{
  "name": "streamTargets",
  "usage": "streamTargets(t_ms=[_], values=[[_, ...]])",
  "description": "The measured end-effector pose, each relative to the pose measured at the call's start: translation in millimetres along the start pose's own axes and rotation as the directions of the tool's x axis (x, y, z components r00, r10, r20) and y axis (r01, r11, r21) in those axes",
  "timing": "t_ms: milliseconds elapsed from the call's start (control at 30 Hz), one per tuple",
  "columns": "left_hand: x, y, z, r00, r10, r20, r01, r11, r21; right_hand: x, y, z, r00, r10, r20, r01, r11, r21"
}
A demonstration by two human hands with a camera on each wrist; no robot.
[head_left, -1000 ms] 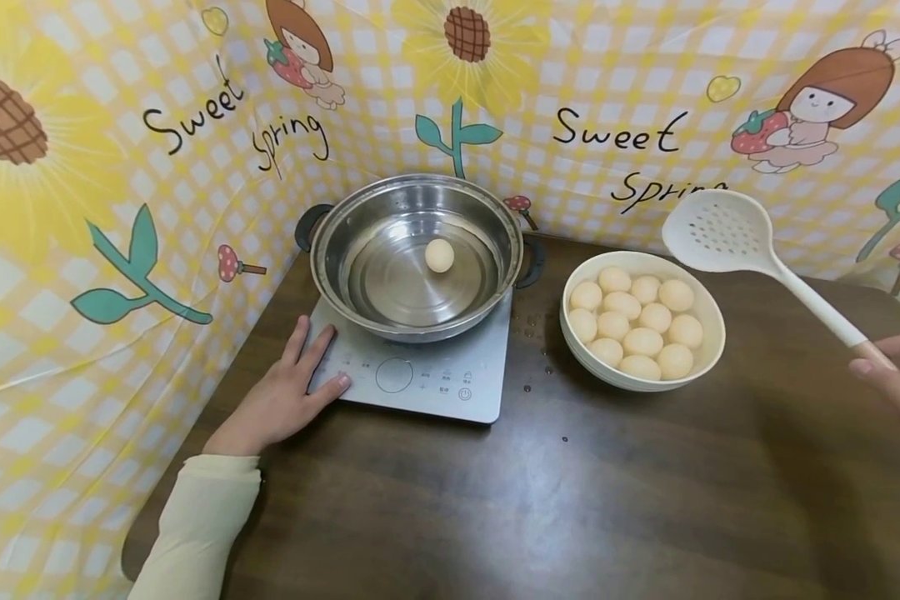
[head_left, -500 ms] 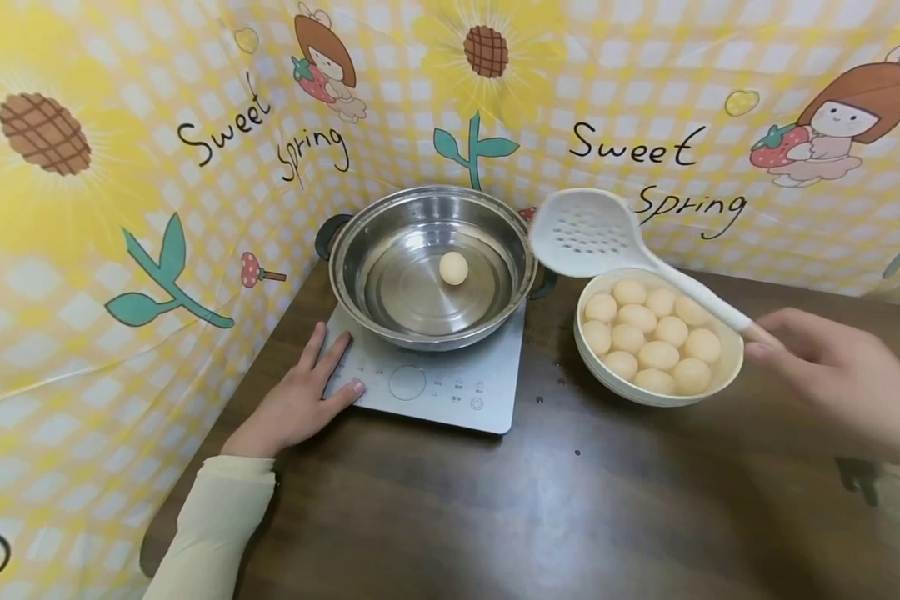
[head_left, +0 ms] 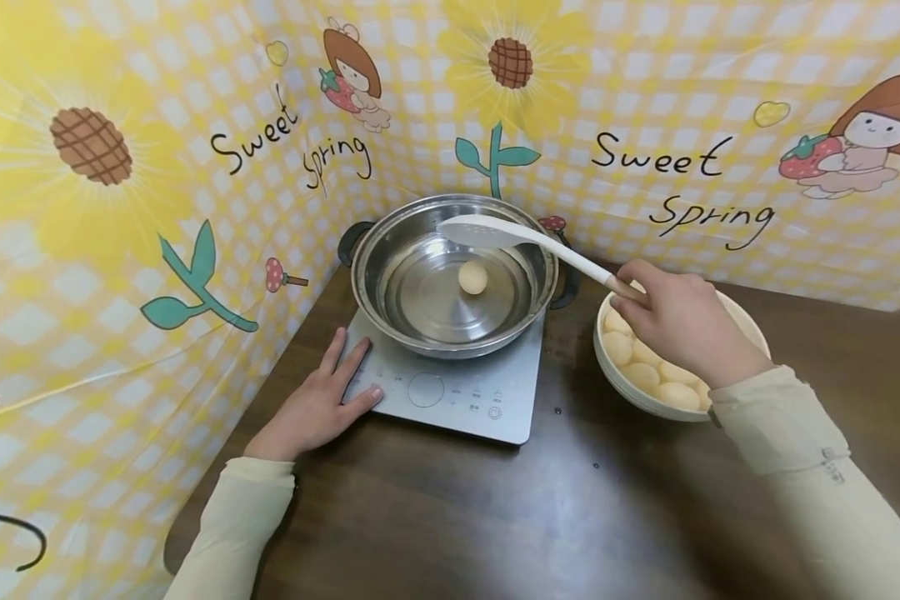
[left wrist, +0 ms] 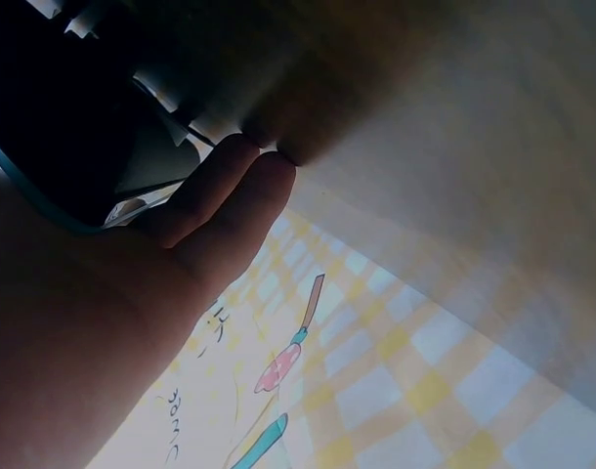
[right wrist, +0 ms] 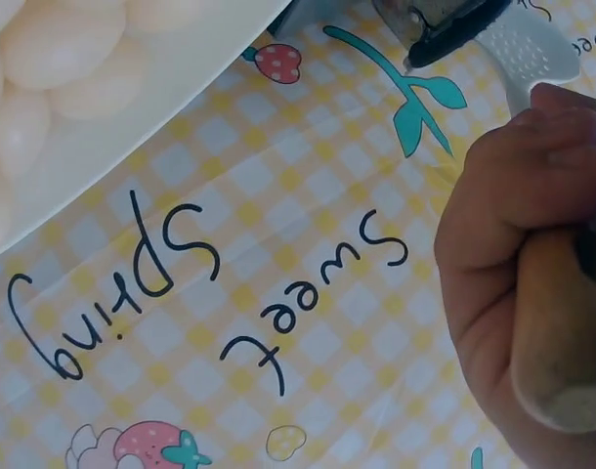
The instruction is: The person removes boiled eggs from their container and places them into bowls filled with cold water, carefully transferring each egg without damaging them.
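Note:
My right hand (head_left: 678,317) grips the wooden handle end of a white slotted skimmer (head_left: 487,231). The skimmer's perforated head hangs over the far part of a steel pot (head_left: 450,342), tilted nearly edge-on to the head view. One egg (head_left: 472,277) lies in the water in the pot. In the right wrist view the fingers curl round the wooden handle (right wrist: 567,342). My left hand (head_left: 318,408) rests with spread fingers on the left front corner of the induction cooker (head_left: 450,408) under the pot. Below my right forearm, a white bowl (head_left: 607,367) holds several eggs (head_left: 641,377), partly hidden.
The cooker stands on a dark wooden table (head_left: 495,525) with a few water drops on it. A yellow checked cloth (head_left: 645,83) hangs behind and to the left. Black side handles (head_left: 354,242) stick out from the pot.
My right hand has moved left across the bowl, carrying the skimmer from beyond the bowl to over the pot. The head view has shifted left. My left hand has stayed on the cooker.

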State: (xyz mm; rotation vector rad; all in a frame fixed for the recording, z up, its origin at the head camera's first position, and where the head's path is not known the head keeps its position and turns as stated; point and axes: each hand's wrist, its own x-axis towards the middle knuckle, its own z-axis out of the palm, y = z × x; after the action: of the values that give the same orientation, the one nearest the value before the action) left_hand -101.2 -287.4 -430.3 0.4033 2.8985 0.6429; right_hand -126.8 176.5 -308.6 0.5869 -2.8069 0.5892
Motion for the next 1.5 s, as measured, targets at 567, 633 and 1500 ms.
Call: streamTargets(t_ms=[567,633,1500], values=[[-1.1,0.5,1.9,1.000,-0.012,-0.007,0.012,1.000,0.009,-3,-4,-1.0,0.994,-0.107,0.026,0.109,0.987,-0.120],[-1.6,0.9,1.6,1.000,-0.012,-0.006,0.012,1.000,0.007,-5,-4,-2.8,0.993,-0.116,0.036,0.120,0.985,-0.124],[-1.0,4.1,0.4,1.000,-0.012,0.003,0.012,1.000,0.005,-13,-9,-20.1,0.943,-0.129,0.308,0.129,0.991,0.023]])
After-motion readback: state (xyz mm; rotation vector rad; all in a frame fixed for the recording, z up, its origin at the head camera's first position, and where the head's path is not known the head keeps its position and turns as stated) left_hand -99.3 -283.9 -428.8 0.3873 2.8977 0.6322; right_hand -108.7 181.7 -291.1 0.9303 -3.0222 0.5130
